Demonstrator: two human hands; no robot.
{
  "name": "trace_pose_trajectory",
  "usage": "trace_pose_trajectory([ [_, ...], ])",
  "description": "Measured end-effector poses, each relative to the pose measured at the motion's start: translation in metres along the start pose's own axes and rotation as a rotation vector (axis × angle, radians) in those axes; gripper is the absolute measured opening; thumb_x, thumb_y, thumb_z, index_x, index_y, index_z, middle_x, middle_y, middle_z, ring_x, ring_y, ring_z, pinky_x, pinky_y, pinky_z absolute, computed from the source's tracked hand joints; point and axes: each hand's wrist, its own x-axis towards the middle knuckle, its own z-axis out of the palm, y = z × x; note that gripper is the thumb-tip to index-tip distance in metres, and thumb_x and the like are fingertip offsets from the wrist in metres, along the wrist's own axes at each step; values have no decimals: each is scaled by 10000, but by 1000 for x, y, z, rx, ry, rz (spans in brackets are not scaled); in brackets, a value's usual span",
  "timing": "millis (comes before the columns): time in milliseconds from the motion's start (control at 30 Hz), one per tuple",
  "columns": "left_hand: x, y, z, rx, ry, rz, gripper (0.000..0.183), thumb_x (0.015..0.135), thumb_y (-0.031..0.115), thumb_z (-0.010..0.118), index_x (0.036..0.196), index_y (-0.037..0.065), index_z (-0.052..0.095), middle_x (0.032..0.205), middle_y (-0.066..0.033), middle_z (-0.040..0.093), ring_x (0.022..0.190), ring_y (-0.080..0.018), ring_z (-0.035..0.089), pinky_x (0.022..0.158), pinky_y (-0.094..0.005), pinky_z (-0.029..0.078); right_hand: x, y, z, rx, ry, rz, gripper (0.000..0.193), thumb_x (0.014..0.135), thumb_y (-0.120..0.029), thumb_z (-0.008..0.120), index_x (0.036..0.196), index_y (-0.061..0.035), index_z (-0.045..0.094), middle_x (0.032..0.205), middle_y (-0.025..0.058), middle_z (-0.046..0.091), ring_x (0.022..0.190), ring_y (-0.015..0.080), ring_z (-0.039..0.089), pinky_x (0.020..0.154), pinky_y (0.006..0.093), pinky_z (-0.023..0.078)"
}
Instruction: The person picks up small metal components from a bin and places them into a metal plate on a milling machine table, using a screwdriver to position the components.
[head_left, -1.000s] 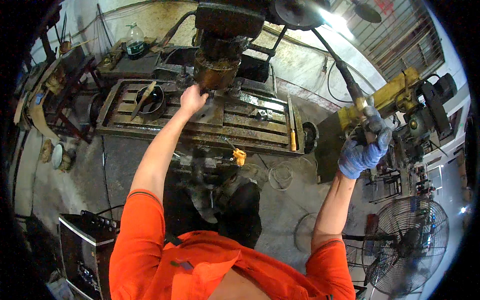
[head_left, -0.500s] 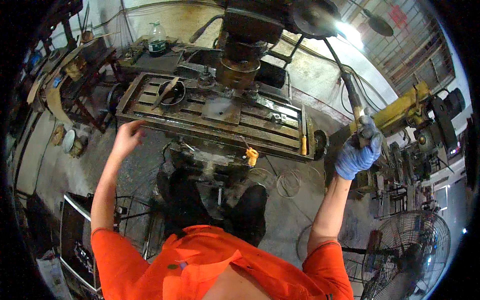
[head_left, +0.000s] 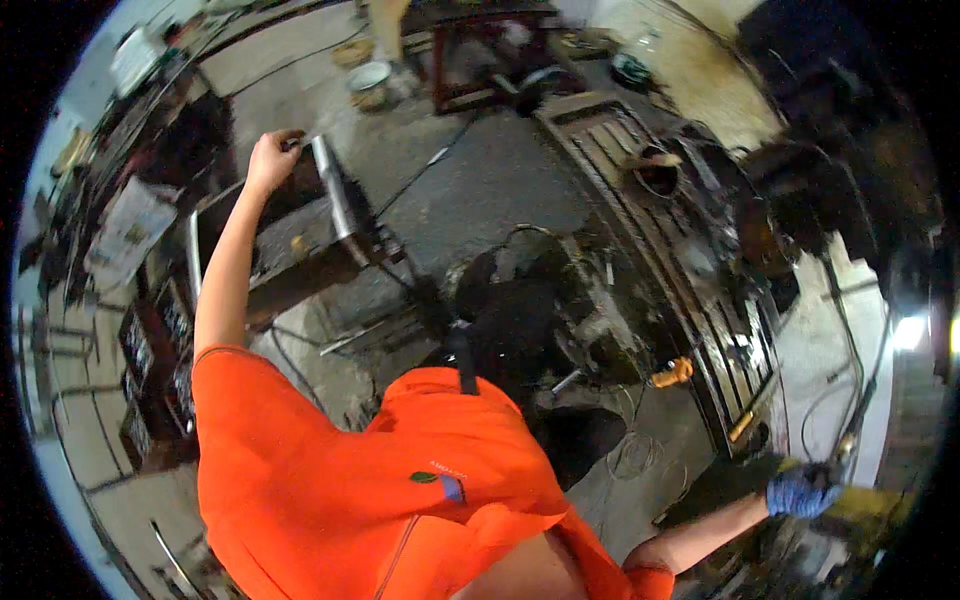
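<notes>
My left hand (head_left: 272, 162) is bare and reaches out over a dark metal cart (head_left: 285, 285) with bright metal edges. Its fingers are curled, and a small dark thing shows at the fingertips, too blurred to name. On the far right, my right hand (head_left: 803, 494) wears a blue knit glove and is closed around the lower end of a long machine lever (head_left: 848, 440). Between my hands stands a milling machine with a long slotted table (head_left: 640, 215). A dark round bowl (head_left: 658, 175) sits on that table.
An orange-yellow tool or handle (head_left: 671, 373) sticks out at the table's near edge. A yellow-handled tool (head_left: 741, 427) lies at its end. Coiled wire (head_left: 632, 455) rests on the floor. A white bucket (head_left: 370, 85) and a wooden stand (head_left: 440, 70) are beyond.
My view has swung left, bringing the cart in. My left hand has moved from beside the machine table to over the cart. The gloved right hand stays on the lever.
</notes>
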Motion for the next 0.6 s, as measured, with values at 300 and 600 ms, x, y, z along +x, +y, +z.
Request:
trace_pose_trajectory([
  [300,-104,-119,-33,191,-370,-431,468,588,147,661,1037,28,607,994,-199,606,938,-298,583,809,-345,452,9,-44,1,-425,82,-444,208,722,-149,658,858,5,624,823,96,651,670,202,623,590,312,502],
  [600,-103,-141,26,402,-713,-285,394,673,289,658,972,44,587,1018,-184,588,976,-340,546,783,-422,447,30,2,-9,801,-101,62,191,741,-18,589,921,37,619,871,134,631,693,202,572,578,304,467],
])
